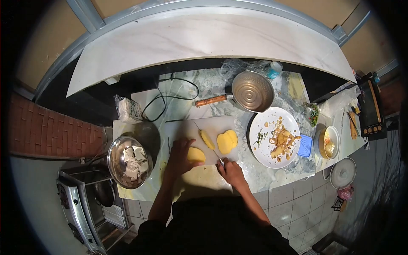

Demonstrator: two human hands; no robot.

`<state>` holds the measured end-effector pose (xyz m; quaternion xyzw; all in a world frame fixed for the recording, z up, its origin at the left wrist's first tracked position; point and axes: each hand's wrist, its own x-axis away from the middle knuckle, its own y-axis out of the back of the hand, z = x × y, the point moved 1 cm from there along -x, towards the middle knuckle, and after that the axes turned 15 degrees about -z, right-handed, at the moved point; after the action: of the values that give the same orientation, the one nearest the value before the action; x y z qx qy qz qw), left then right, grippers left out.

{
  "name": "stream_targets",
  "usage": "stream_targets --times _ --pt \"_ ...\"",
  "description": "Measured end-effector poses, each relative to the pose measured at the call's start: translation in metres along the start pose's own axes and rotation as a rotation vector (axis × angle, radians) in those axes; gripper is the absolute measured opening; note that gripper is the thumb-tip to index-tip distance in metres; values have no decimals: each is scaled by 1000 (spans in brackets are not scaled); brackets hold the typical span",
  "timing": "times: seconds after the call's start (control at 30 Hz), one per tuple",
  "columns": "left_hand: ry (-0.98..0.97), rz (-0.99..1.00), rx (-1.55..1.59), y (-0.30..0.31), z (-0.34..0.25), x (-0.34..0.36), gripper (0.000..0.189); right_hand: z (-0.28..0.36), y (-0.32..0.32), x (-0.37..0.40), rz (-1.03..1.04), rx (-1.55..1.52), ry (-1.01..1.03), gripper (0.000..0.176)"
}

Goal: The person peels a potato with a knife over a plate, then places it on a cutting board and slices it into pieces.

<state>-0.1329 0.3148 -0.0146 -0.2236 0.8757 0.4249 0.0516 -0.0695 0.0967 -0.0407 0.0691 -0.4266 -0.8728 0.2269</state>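
On a pale cutting board [178,127] lies a peeled yellow potato [196,154], its cut face toward the right. My left hand [180,156] grips the potato from its left side, thumb and fingers around it. My right hand [232,172] is closed on the handle of a knife [217,155], whose blade slants up and left across the board. A potato slice [207,139] is against the blade, apart from the larger piece. Right of the knife, several cut slices [225,143] overlap in a small pile.
A steel bowl [112,163] with white pieces stands left of the board. To the right, a white plate [259,157] holds peelings. Behind are a saucepan [253,91] and a black cable [163,104]. A blue lid [304,145] and round container [322,148] sit farther right.
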Motion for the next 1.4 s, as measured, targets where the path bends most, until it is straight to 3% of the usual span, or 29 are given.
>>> stream_targets --times 0.2,0.47,0.8,0.87,1.1,1.27,1.4 --pt "-95 31 -45 -6 3 14 80 3 0 6 6 -106 -69 31" --pt "-74 94 146 -17 12 14 59 1 1 16 -28 -143 -134 36" --pt "-91 90 246 -14 3 11 57 1 0 21 -39 -149 -103 36" --pt "-19 -14 277 -8 -4 9 59 2 -1 22 -57 -169 -87 35" --pt "198 68 251 -17 0 8 68 1 -15 21 -31 -150 -56 32" --pt "427 90 795 -31 16 17 62 4 -16 20 -43 -179 -43 32" --pt "477 79 843 -38 19 20 59 5 -17 17 -35 -169 -33 32"
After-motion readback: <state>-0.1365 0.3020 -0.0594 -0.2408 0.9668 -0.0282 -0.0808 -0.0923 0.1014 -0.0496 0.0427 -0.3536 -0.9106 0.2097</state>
